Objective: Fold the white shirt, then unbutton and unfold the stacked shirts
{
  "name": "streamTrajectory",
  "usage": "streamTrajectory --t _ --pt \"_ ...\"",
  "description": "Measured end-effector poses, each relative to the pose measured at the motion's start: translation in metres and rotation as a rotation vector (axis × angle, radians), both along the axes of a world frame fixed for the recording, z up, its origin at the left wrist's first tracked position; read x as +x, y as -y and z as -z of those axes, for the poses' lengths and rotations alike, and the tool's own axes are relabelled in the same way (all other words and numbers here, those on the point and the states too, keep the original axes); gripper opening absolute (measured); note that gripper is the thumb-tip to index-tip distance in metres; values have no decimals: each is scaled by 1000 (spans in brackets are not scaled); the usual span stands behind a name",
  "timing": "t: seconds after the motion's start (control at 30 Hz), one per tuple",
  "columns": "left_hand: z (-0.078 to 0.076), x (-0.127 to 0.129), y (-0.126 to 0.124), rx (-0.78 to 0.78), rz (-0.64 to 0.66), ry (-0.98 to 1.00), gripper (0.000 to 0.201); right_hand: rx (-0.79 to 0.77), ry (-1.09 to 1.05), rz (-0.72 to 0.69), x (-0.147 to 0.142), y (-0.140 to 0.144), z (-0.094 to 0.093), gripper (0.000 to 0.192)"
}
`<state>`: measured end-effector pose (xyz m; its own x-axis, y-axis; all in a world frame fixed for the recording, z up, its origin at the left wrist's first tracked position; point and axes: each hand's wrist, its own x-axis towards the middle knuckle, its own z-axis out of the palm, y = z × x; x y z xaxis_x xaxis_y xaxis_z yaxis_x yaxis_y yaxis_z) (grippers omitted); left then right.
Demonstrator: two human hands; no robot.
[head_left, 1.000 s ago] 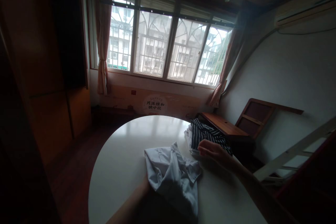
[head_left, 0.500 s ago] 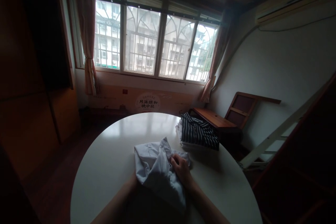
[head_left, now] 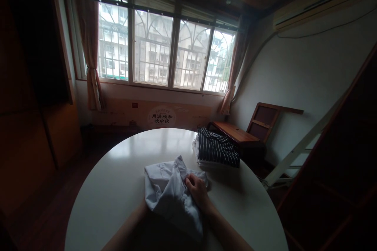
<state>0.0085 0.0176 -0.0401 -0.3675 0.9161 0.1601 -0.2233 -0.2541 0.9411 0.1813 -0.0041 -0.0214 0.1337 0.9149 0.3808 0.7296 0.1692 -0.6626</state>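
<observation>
Right hand: a second ago held open in the air near the striped garment, now down on the pale crumpled shirt, fingers curled, grip closed on a fold of cloth near the collar end. Left hand: hidden under the shirt's near edge, only the forearm showing; grip state impossible to tell. Shirt: bunched, unfolded, lying on the near half of the table, in about the same spot as a second ago; judged as taken in hand for handling, with nothing yet smoothed or squared. Striped dark garment: folded, on top of a small pile of pale cloth at the table's far right edge, just beyond the shirt and apart from it; no longer approached by the right hand. View: shifted down and to the right since a second ago, table now fuller in frame. Table: round, white, glossy, catching window light on its far side. Room: dim; wide barred window with buildings outside, curtains tied back at both ends, a printed board with characters below the sill; wooden furniture against the white right wall; a slanted pale rail at right; dark wooden panelling at left.
</observation>
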Motion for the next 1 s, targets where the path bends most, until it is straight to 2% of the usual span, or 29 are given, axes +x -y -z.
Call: streamTrajectory --t 0.17,0.4,0.67,0.8,1.0 --pt "-12 8 8 -5 -8 -74 30 -10 -11 -2 0 1 -1 19" --pt "-19 7 12 -4 36 -178 26 2 -23 -20 1 0 1 20" --pt "-31 16 22 51 100 -194 28 15 -5 1 2 -3 6 20" --pt "-29 17 23 59 88 -174 28 -1 -1 -7 2 -3 5 20" --pt "-20 2 13 -2 21 -130 29 -10 11 -11 0 -1 1 22"
